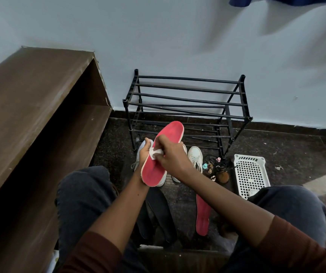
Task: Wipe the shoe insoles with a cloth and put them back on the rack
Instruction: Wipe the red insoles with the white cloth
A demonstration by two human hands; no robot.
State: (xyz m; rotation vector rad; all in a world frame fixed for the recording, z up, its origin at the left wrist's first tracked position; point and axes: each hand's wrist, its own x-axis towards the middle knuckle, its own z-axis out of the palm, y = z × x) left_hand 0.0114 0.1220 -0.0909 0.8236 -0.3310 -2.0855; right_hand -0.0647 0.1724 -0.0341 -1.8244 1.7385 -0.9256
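A red insole [169,134] is held up over the floor, toe end pointing toward the black metal rack [185,107]. My left hand [145,152] grips its left edge from behind. My right hand [170,154] presses a small white cloth [155,154] onto the middle of the red surface. A second red insole [203,215] lies on the floor near my right knee. Two dark insoles [159,211] lie on the floor between my knees. The rack's bars carry nothing.
White sneakers [195,157] stand on the dark floor before the rack, partly hidden by my hands. A white perforated basket [251,174] sits to the right, small items [217,168] beside it. A brown wooden shelf unit [40,119] fills the left side.
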